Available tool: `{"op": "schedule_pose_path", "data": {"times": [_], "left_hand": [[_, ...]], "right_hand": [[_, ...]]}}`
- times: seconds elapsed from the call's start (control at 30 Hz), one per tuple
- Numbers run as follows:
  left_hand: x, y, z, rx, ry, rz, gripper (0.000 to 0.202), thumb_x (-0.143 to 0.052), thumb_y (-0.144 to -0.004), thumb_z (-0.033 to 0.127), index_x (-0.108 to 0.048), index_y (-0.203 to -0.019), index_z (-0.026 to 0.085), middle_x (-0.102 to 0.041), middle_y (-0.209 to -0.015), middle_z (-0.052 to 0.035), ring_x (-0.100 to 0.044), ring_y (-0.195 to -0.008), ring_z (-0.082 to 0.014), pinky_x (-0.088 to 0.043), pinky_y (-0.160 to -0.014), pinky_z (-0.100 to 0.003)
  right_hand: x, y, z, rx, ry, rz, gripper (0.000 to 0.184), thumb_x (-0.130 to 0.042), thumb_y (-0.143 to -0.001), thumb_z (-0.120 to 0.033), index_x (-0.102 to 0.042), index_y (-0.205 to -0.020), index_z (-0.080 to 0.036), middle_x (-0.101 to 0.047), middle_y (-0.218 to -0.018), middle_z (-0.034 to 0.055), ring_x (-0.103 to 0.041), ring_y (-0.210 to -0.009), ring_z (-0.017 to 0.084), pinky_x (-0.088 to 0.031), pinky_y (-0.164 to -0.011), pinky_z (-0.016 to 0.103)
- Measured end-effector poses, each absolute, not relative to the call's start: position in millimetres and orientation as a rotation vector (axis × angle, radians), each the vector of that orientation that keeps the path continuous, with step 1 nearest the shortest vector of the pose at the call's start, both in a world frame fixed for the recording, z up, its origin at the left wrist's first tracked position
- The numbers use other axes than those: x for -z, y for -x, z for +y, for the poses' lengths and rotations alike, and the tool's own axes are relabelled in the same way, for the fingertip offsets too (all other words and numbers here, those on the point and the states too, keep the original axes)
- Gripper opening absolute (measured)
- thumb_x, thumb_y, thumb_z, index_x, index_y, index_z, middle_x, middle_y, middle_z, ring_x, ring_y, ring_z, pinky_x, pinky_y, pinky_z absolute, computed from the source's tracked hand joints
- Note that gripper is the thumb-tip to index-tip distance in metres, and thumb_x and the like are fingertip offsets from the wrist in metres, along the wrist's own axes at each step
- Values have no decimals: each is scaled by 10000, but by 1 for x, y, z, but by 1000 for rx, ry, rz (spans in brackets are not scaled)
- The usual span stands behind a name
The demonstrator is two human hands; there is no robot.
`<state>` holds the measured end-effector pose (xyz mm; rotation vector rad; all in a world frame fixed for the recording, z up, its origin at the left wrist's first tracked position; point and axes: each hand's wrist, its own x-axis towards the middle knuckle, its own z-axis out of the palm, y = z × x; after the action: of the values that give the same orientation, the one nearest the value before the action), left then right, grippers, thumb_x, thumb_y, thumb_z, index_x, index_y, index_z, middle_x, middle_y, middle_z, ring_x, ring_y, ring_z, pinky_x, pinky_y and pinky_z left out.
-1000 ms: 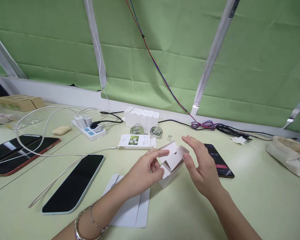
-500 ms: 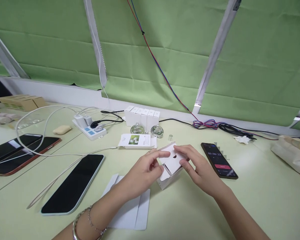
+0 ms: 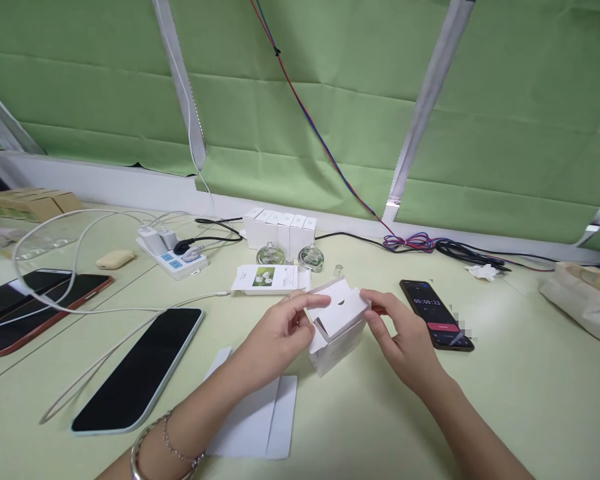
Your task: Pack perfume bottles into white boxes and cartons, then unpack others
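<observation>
A small white box (image 3: 337, 351) is between the fingers of the two hands, upright or nearly so, its folded top flap (image 3: 347, 319) lying slantwise over the mouth and not seated flat. The step in hand looks to be work on that flap; handling it further would call for a steady box and a light touch, since thin card could crease. The left hand (image 3: 285, 333) lays its forefinger across the box's upper left edge, with the thumb lower down at the near left corner and a gap between the two; both seem to touch the card, though how firmly they grip is unclear. The right hand (image 3: 403, 330) brings thumb and forefinger close together at the flap's right edge, apparently touching; I cannot tell whether they pinch it. Just beyond the left fingers lies a printed carton (image 3: 245, 280), with two round glass bottles (image 3: 311, 258) and a row of white boxes (image 3: 283, 230) farther off. Right of the right fingers is a timer phone (image 3: 437, 317). Nearer than the left fingers, partly under the forearm, white card (image 3: 257, 427) lies on the counter (image 3: 360, 433).
</observation>
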<state>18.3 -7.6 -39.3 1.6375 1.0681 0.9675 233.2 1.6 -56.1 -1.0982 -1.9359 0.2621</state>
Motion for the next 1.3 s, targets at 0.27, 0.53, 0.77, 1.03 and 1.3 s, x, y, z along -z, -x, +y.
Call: {"op": "schedule_pose_path", "data": {"times": [0.27, 0.53, 0.77, 1.03, 1.3], "left_hand": [[31, -20, -10, -946, -1592, 1148, 303, -401, -891, 402, -597, -1081, 271, -499, -986, -26, -505, -796, -149, -416, -569, -220], [32, -19, -10, -940, -1762, 1178, 313, -466, -859, 430, -584, -1094, 261, -512, -989, -36, -514, -777, -147, -432, -648, -272], [26, -16, -14, -842, -1885, 1133, 398, -523, -816, 460, -538, -1167, 271, -472, -1159, -69, -491, -939, -200, -446, -708, -298], [21, -17, -21, -705, -1979, 1127, 532, -620, -749, 426, -441, -1238, 317, -400, -1276, -36, -448, -1040, -221, -457, -713, -275], [22, -20, -18, -792, -1894, 1095, 326, -453, -869, 418, -524, -1167, 307, -475, -1168, -33, -499, -932, -182, -448, -716, -275]], "right_hand": [[54, -231, 5, -760, 1179, -1603, 172, -448, -867, -348, -536, -834, -204, -611, -685, -2, -604, -578, 127, -508, -580, 252], [67, -234, 7, -479, 1004, -1767, 143, -452, -869, -244, -594, -868, -228, -610, -989, 62, -574, -962, 190, -476, -804, 335], [65, -242, 1, -394, 820, -1888, 215, -438, -871, -132, -572, -999, -242, -635, -936, 43, -592, -893, 162, -490, -747, 294], [65, -253, 1, -291, 699, -2034, 290, -428, -838, -43, -553, -1010, -241, -583, -1005, 67, -573, -943, 171, -489, -745, 305], [61, -257, -5, -306, 741, -2124, 240, -428, -827, -58, -519, -974, -224, -534, -1075, 76, -526, -996, 175, -451, -792, 298]]}}
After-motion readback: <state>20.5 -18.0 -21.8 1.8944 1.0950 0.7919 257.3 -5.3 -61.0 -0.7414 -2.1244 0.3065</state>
